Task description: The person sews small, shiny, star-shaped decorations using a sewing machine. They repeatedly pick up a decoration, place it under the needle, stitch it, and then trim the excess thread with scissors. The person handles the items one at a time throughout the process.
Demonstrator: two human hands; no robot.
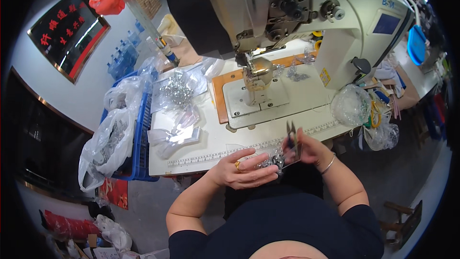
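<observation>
White table (215, 134), sewing machine (350, 7) on it, ruler strip (206, 153) along front edge, silvery pieces (177, 88) on clear plastic (159, 104) near left edge, pale strips (179, 136) by front-left corner, clear round bag (351, 105) toward right edge

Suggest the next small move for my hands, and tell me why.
Perhaps turn the plier-like tool in your right hand so its tips face the silvery piece by your left fingers; those tips point away from it, toward the sewing machine.
</observation>
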